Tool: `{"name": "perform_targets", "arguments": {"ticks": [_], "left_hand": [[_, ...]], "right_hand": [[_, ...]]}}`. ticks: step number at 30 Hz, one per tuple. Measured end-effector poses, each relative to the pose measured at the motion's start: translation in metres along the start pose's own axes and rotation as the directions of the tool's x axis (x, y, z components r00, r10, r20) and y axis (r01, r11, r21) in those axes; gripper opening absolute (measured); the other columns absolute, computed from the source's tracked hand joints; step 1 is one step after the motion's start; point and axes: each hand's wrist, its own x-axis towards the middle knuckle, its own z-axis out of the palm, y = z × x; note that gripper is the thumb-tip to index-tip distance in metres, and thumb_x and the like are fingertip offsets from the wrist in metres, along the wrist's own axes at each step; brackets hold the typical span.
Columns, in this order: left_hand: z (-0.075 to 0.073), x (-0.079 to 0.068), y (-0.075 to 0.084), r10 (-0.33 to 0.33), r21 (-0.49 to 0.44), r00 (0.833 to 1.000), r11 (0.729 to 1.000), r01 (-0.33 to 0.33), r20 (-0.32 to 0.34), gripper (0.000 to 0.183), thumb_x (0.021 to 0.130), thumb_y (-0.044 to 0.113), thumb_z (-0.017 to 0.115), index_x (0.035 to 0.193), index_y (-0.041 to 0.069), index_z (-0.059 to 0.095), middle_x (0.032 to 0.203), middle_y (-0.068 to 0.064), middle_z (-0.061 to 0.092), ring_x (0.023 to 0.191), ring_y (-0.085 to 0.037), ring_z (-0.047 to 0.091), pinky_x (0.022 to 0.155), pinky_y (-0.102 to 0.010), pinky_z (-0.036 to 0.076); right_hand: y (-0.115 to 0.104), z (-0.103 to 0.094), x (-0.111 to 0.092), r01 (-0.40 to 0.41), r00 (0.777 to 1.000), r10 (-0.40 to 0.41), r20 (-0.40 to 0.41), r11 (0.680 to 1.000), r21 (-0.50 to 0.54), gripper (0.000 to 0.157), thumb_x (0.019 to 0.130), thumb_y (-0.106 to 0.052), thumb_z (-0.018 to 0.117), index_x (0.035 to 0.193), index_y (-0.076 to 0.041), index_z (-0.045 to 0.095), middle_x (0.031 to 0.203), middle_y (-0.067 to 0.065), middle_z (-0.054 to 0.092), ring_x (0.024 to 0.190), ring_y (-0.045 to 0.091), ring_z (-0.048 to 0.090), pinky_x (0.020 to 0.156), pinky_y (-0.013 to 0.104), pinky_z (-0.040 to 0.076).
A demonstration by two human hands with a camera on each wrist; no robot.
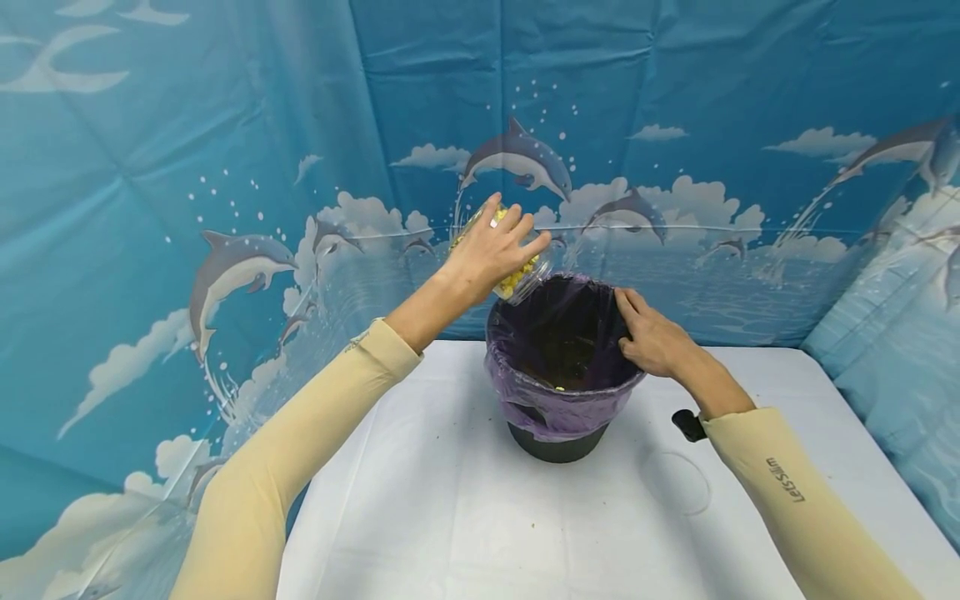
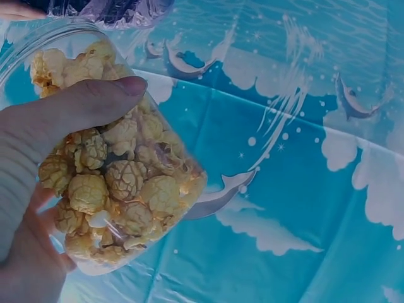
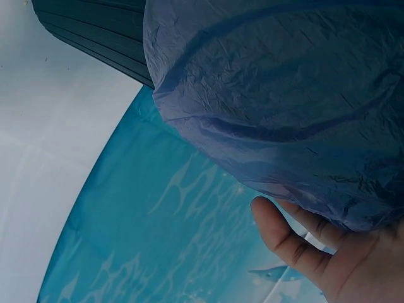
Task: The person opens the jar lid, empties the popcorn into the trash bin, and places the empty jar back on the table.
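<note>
My left hand (image 1: 491,250) grips a clear plastic jar (image 1: 517,283) of yellow popcorn (image 2: 126,180). The jar is tilted with its mouth at the back-left rim of a dark trash can (image 1: 558,450). In the left wrist view the thumb lies across the jar's side, and popcorn fills much of it. A thin purple trash bag (image 1: 555,412) lines the can and folds over its rim. My right hand (image 1: 656,337) holds the can's right rim through the bag. In the right wrist view its fingers (image 3: 284,237) are against the bag's outside.
The can stands on a white-covered table (image 1: 465,517) with a few tiny crumbs. A blue dolphin-print curtain (image 1: 675,100) hangs close behind the can and down both sides. A small black object (image 1: 688,425) shows beside the right wrist.
</note>
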Motion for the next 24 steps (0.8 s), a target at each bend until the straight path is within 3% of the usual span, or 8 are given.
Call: {"name": "perform_targets", "arguments": {"ticks": [5, 9, 19, 24], "left_hand": [[-0.0034, 0.0009, 0.0016, 0.012, 0.055, 1.0, 0.998, -0.013, 0.005, 0.086, 0.091, 0.02, 0.081, 0.158, 0.022, 0.027, 0.161, -0.016, 0.036, 0.152, -0.035, 0.033, 0.129, -0.057, 0.022], [-0.004, 0.0019, 0.003, 0.025, 0.094, 0.999, 0.995, -0.022, -0.034, 0.081, 0.093, 0.022, 0.079, 0.156, 0.024, 0.029, 0.16, -0.015, 0.039, 0.15, -0.034, 0.036, 0.128, -0.056, 0.024], [-0.0043, 0.0028, 0.005, 0.044, 0.121, 0.993, 0.992, -0.031, -0.109, 0.068, 0.097, 0.018, 0.073, 0.153, 0.023, 0.035, 0.157, -0.015, 0.043, 0.148, -0.034, 0.041, 0.127, -0.056, 0.027], [-0.0076, 0.0022, 0.0042, 0.049, 0.125, 0.992, 0.992, -0.033, -0.12, 0.071, 0.095, 0.02, 0.076, 0.153, 0.022, 0.034, 0.157, -0.015, 0.041, 0.148, -0.034, 0.039, 0.127, -0.057, 0.027]], "right_hand": [[0.0005, 0.0011, 0.0005, 0.004, 1.0, -0.004, -0.003, 1.0, 0.004, 0.081, 0.099, -0.012, 0.047, 0.163, 0.007, 0.001, 0.168, 0.035, 0.002, 0.15, 0.059, 0.019, 0.116, 0.07, 0.032], [0.0009, 0.0016, 0.0002, 0.011, 1.0, -0.011, -0.007, 1.0, 0.004, 0.081, 0.099, -0.012, 0.047, 0.162, 0.008, 0.002, 0.168, 0.035, 0.002, 0.151, 0.059, 0.018, 0.117, 0.07, 0.031], [0.0013, 0.0016, -0.0012, 0.023, 1.0, -0.023, -0.01, 1.0, -0.002, 0.079, 0.099, -0.012, 0.047, 0.162, 0.01, 0.003, 0.167, 0.037, 0.003, 0.15, 0.059, 0.017, 0.116, 0.07, 0.031], [0.0012, 0.0009, -0.0015, 0.01, 1.0, -0.01, -0.003, 1.0, -0.002, 0.08, 0.099, -0.012, 0.046, 0.162, 0.009, 0.002, 0.168, 0.036, 0.002, 0.15, 0.059, 0.017, 0.115, 0.071, 0.032]]}}
